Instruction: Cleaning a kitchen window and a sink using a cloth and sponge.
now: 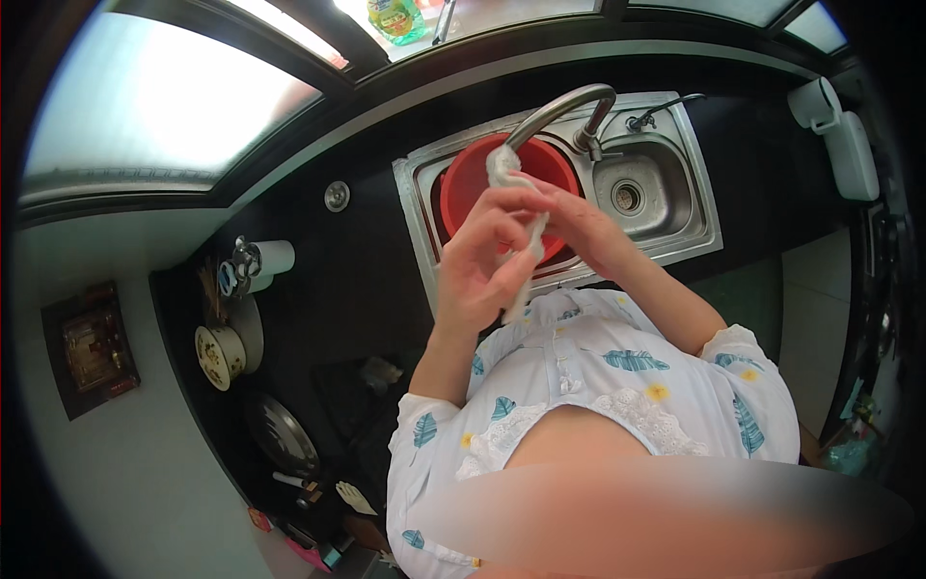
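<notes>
A white cloth (502,165) is bunched at the mouth of the curved metal faucet (561,108), and a thin twisted length of it hangs down between my hands. My left hand (488,250) has its thumb and fingers bent around that hanging length. From the right, my right hand (579,221) reaches in with its fingertips on the cloth just below the bunched part; the left fingers partly cover them. Below the hands a red plastic basin (463,177) sits in the larger bowl of the stainless steel sink (414,163). Whether the cloth is tied to the spout cannot be told.
The smaller sink bowl (676,181) with its drain lies right of the faucet. A metal sink strainer (337,196) rests on the dark counter. An enamel pot (221,356), a metal lid (282,434) and a white utensil holder (276,258) stand left. A white pitcher (850,155) is far right.
</notes>
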